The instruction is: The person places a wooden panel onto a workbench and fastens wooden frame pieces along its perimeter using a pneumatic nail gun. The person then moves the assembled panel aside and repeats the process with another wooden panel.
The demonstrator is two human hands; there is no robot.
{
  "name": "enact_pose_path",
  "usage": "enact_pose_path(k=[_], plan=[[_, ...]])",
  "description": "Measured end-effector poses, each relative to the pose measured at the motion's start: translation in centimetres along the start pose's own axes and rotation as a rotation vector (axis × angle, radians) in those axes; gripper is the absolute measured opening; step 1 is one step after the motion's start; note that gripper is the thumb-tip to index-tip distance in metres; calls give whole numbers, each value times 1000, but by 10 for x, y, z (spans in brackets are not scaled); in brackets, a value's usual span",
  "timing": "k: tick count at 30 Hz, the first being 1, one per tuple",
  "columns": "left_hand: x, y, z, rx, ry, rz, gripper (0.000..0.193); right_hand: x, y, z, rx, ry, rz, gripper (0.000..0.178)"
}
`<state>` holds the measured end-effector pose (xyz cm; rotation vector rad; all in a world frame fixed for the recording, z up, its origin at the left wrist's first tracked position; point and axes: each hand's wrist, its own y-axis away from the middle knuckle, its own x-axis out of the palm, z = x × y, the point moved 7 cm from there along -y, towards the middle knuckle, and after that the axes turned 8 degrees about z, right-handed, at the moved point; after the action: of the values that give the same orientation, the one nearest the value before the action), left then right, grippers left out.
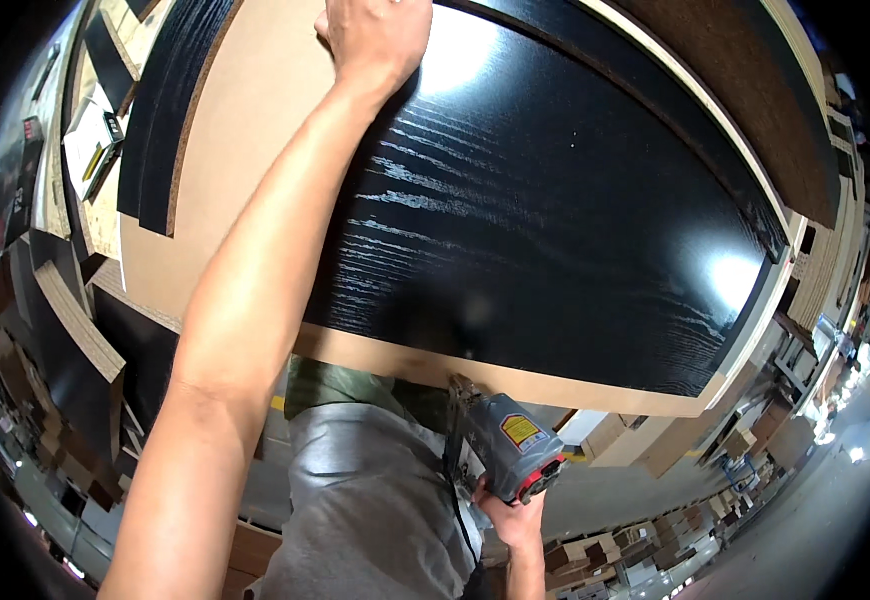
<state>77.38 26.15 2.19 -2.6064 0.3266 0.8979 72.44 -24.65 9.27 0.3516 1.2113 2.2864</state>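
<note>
A glossy black wood-grain panel (555,230) lies flat on a larger brown board (235,180), which shows along its left and near sides. My left arm reaches across to the far side, where my left hand (380,40) rests at the panel's left edge. Its fingers look curled, but the top of the picture cuts them off, so what they hold is hidden. Below the near edge, my right hand (515,520) grips a grey power tool (505,445) with red trim and a yellow label. The tool's nose comes up close to the brown board's near edge; whether it touches is unclear.
Black strips (160,130) lie on the brown board's left side. A white box (90,145) sits farther left. Dark boards with raw edges (80,320) stand at lower left. A long brown panel (745,90) borders the far right, with stacked boards and cartons beyond.
</note>
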Motion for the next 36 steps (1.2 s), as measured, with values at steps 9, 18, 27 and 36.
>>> enact_pose_path(k=[9,18,27,36], plan=[[-2,-1,2,-41,123,-3,21,6,-13,49,-95,268,17,26],[5,1,13,-113,-45,59,34,-19,-25,91,9,95,-115,10],[0,-4,1,-279,-92,83,34,-10,-97,267,-135,336,-11,15],[-9,-8,0,-266,-72,57,33,43,-187,389,-162,662,-53,10]])
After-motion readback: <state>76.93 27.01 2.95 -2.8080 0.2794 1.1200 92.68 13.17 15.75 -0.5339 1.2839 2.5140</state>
